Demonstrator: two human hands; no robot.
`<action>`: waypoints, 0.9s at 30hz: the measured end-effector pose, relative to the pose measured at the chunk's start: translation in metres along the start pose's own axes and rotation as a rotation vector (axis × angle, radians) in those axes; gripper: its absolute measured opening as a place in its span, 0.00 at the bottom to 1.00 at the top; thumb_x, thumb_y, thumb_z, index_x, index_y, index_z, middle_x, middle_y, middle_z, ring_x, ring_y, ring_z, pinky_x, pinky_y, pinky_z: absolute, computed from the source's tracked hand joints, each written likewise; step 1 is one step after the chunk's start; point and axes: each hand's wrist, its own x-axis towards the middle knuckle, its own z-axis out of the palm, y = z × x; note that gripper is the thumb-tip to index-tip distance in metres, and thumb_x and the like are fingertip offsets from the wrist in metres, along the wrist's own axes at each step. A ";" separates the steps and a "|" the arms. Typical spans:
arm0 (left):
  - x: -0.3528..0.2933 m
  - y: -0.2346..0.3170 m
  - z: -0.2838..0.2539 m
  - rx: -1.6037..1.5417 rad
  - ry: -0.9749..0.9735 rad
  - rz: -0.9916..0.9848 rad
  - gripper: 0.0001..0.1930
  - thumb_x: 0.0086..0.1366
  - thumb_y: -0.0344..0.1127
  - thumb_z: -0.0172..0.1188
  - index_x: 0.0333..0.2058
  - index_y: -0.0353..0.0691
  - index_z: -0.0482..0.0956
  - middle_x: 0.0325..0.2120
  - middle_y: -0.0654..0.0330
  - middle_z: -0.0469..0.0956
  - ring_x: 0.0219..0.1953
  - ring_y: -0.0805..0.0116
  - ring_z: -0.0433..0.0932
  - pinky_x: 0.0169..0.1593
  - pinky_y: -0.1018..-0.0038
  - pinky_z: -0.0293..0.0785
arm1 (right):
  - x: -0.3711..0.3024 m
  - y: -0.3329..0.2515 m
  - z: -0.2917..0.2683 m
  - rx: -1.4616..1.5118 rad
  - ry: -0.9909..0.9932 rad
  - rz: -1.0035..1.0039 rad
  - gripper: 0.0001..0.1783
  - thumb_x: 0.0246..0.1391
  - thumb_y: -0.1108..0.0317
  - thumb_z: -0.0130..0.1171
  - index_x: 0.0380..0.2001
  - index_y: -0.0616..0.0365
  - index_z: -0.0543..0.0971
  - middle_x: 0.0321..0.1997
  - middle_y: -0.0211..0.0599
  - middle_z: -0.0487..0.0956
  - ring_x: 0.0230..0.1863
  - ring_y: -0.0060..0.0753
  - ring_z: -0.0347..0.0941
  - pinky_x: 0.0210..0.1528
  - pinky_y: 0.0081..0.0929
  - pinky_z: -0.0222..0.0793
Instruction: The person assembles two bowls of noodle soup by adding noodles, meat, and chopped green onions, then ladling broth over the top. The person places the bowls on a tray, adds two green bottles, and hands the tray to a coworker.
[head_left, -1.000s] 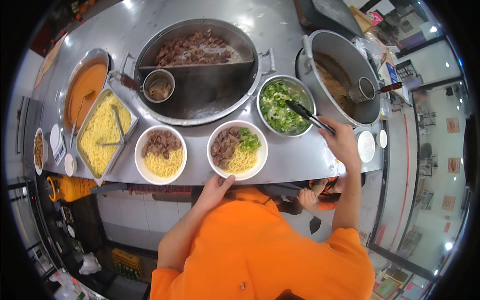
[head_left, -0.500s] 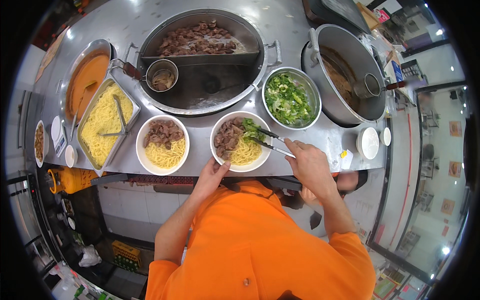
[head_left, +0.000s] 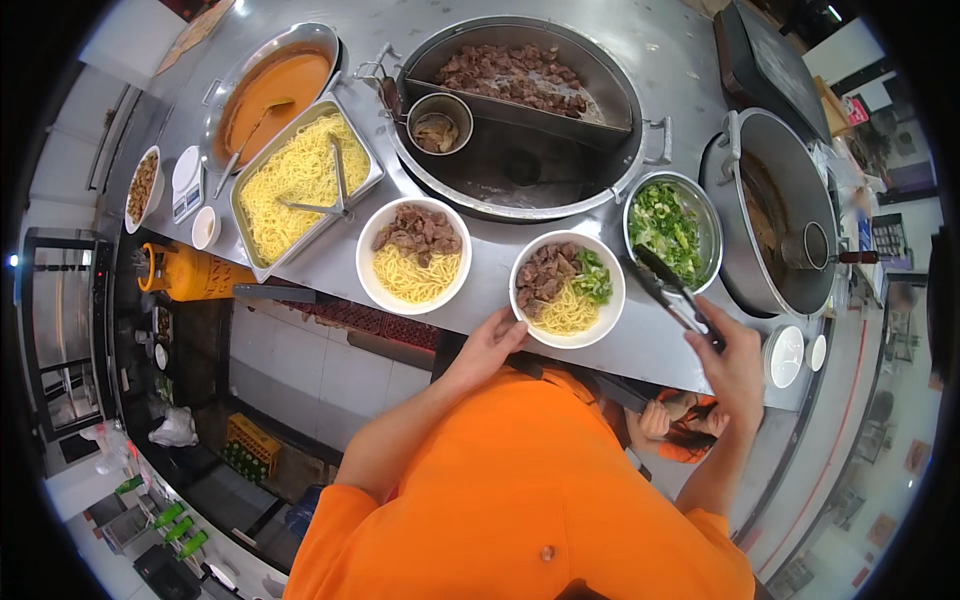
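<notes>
My left hand (head_left: 487,350) grips the near left rim of a white bowl (head_left: 569,341) at the table's front edge. Inside that bowl lie yellow noodles (head_left: 563,314), chopped meat (head_left: 546,275) and a small heap of green leaves (head_left: 593,278). My right hand (head_left: 730,362) is closed round a pair of tongs (head_left: 684,308) with dark tips. Those tips are at the near rim of a steel bowl of chopped greens (head_left: 668,228). A second white bowl (head_left: 368,280), with noodles and meat, stands to the left.
A large divided pot (head_left: 640,150) holds meat and dark broth, with a ladle (head_left: 440,124) in it. Left are a noodle tray (head_left: 300,190) with tongs and a pan of orange sauce (head_left: 262,85). Right is a deep pot (head_left: 760,130). Another person's hands (head_left: 655,420) show below the table edge.
My right hand has moved the tongs from the greens in the white bowl to the steel bowl's rim. My left hand stays on the white bowl. The whole view has shifted and turned.
</notes>
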 end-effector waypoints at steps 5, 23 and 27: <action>-0.038 -0.016 -0.057 -0.150 0.351 0.042 0.27 0.80 0.46 0.53 0.67 0.32 0.66 0.53 0.44 0.81 0.51 0.57 0.85 0.54 0.63 0.84 | 0.018 0.053 -0.032 -0.064 0.168 0.038 0.27 0.54 0.70 0.72 0.58 0.61 0.82 0.42 0.53 0.87 0.34 0.39 0.81 0.44 0.34 0.76; -0.030 0.042 -0.146 0.126 0.709 0.214 0.29 0.80 0.42 0.51 0.73 0.36 0.59 0.65 0.51 0.70 0.64 0.59 0.74 0.61 0.60 0.79 | 0.051 0.111 -0.043 -0.420 0.057 0.051 0.26 0.51 0.64 0.74 0.54 0.56 0.85 0.44 0.57 0.86 0.47 0.63 0.82 0.53 0.52 0.77; -0.031 0.047 -0.136 0.127 0.738 0.181 0.31 0.80 0.43 0.52 0.74 0.37 0.57 0.67 0.51 0.68 0.65 0.56 0.73 0.64 0.59 0.76 | 0.062 0.112 -0.042 -0.434 -0.080 -0.002 0.26 0.50 0.63 0.75 0.54 0.56 0.85 0.43 0.58 0.86 0.47 0.62 0.82 0.53 0.52 0.77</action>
